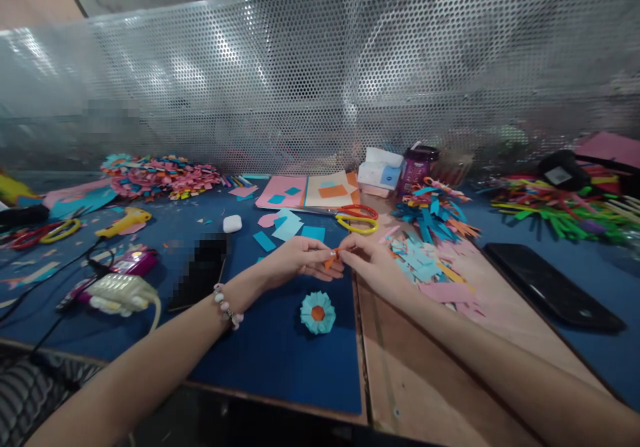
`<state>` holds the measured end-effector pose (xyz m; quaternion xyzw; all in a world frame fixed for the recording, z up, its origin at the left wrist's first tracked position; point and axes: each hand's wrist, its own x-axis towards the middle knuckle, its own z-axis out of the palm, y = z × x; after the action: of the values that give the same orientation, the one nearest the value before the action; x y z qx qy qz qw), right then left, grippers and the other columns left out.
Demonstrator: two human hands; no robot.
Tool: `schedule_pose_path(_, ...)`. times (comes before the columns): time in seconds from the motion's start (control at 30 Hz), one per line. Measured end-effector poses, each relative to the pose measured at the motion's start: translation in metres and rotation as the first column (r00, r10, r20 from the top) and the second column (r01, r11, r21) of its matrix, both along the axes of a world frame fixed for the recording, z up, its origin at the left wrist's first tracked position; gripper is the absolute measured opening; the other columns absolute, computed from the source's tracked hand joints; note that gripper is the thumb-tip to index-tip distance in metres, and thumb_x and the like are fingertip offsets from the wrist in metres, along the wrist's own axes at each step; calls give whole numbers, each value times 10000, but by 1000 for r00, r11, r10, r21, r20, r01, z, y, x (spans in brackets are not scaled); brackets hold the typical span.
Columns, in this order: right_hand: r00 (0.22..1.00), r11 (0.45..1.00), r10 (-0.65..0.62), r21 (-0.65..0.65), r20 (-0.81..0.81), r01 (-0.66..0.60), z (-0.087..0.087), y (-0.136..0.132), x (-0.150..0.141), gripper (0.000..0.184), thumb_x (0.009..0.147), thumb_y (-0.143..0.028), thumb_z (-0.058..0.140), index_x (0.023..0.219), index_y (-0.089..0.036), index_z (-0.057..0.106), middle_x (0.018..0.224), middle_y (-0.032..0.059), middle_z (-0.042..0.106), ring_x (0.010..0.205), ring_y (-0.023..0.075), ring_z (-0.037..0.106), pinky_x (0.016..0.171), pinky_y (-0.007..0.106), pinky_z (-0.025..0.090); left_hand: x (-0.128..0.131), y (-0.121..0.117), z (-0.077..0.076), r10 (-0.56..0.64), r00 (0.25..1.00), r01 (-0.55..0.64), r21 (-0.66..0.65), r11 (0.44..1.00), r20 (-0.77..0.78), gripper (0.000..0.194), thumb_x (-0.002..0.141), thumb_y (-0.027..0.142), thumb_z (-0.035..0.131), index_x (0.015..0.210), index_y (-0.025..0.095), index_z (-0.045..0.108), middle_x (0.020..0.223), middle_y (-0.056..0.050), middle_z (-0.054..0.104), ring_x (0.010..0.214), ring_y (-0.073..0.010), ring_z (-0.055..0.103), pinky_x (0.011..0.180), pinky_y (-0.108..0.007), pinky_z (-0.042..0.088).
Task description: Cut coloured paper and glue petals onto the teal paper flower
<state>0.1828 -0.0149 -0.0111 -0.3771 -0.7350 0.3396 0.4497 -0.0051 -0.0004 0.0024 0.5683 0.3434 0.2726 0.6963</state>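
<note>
Between my two hands is a small orange paper piece [329, 261], pinched at the fingertips and partly covered by them. My left hand [305, 258], with a beaded bracelet [224, 307] on its wrist, holds the piece from the left. From the right, my right hand [367, 260] grips it with thumb and finger. Just below them on the blue tabletop [280, 360] lies a light-blue paper flower [318, 312] with an orange centre. Blue paper squares [288, 225] are scattered beyond my left hand.
Scissors [357, 215] lie on paper sheets behind my hands. A yellow glue gun [125, 221], a power strip [120, 293] and a dark phone [200, 270] are at left. Paper strips [433, 213], a tissue pack [381, 170] and a black tray-like object [553, 287] are at right. A perforated metal screen [300, 80] closes off the back.
</note>
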Motion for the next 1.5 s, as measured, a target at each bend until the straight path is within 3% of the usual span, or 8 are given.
schedule_pose_path(0.73,1000,1000,-24,-4,20,24,-3,0,2,157,844,-274,469,796,-178,585,732,-6,569,690,127,522,633,258,409,1,-1,-1,-3,999,5,41,999,-34,307,718,376,692,835,97,636,871,-157,701,815,-243,680,763,-380,529)
schedule_pose_path(1.5,998,1000,-12,-25,-65,10,0,-2,1,153,820,-289,517,772,-173,603,755,10,602,715,136,555,663,273,428,1,-2,-2,4,1000,-3,29,1000,-14,266,747,341,670,858,101,635,895,-153,701,797,-215,680,763,-351,528)
